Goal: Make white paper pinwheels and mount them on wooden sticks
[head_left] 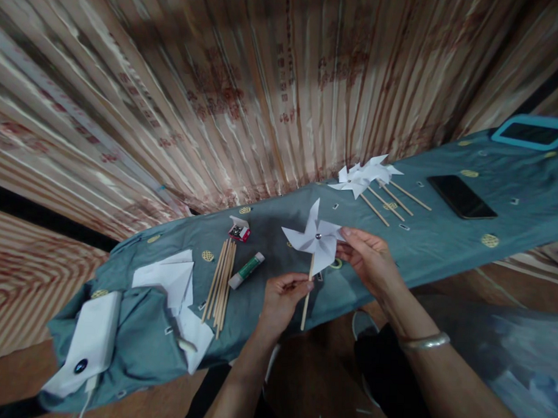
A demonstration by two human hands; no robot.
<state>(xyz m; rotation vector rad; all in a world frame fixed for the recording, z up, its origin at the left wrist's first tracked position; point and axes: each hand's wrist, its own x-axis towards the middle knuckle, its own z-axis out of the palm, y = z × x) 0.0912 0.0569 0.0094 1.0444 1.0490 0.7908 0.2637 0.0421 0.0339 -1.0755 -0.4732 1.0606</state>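
A white paper pinwheel [322, 242] with a shiny pin at its centre is held up over the cloth. My left hand [279, 299] pinches its wooden stick below the blades, and the stick's lower end sticks out beneath the fingers. At the right blade, my right hand [366, 256] has its fingers closed on the paper edge; some of those fingers are hidden behind it. Left of the hands lie a glue stick [247, 270], a bundle of wooden sticks [220, 286] and a small open red-and-white box [239, 230] of metal pins.
Several finished pinwheels [365, 174] lie at the back, near a black phone [461, 196] and a blue-framed tablet [533, 132]. White paper sheets [167, 275] and a white power bank [91, 333] with a cable occupy the left end. A pleated curtain [264, 99] hangs behind the green cloth [438, 239].
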